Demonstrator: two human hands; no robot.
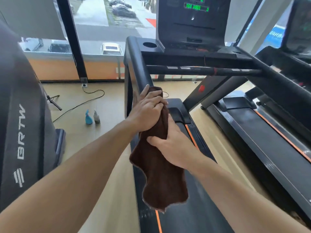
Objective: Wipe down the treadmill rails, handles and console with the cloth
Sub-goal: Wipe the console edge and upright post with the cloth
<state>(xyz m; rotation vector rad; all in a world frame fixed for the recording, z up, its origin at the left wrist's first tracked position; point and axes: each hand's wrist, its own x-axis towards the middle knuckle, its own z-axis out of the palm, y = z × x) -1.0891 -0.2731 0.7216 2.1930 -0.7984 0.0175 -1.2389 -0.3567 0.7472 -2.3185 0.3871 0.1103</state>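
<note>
- Step in hand: wiping the left handrail (140,68) of the treadmill (193,207). The brown cloth (159,174) is wrapped around the rail about midway along its slope, and its free end hangs down over the left edge of the belt.
- Left hand (148,110): fingers curl over the cloth and clasp it against the rail, a closed hold with the rail inside the wrap.
- Right hand (171,145): lower on the cloth, thumb and fingers pinch a fold of it just below the left hand; it seems to steady or gather the cloth.
- Progress, as a judgement: the crossbar (202,70), the right handrail (282,84) and the console (193,22) appear not yet reached, so much of the task likely remains.
- Next move calls for: sliding the clasped cloth along the rail, up toward the bend at the cup holder (149,45) or down toward its lower end, with firm even pressure, while the loose end is kept from dragging on the belt.
- Surroundings: a blue spray bottle (88,117) and a grey bottle (96,117) stand side by side on the floor, left of the treadmill and well apart from the hands; a black cable (79,105) trails across the floor from a wall socket.
- Neighbours: another machine (21,115) stands close on the left and a second treadmill (269,132) on the right.
- Obstacles: nothing blocks the rail itself; the hanging cloth end is the main nuisance.
</note>
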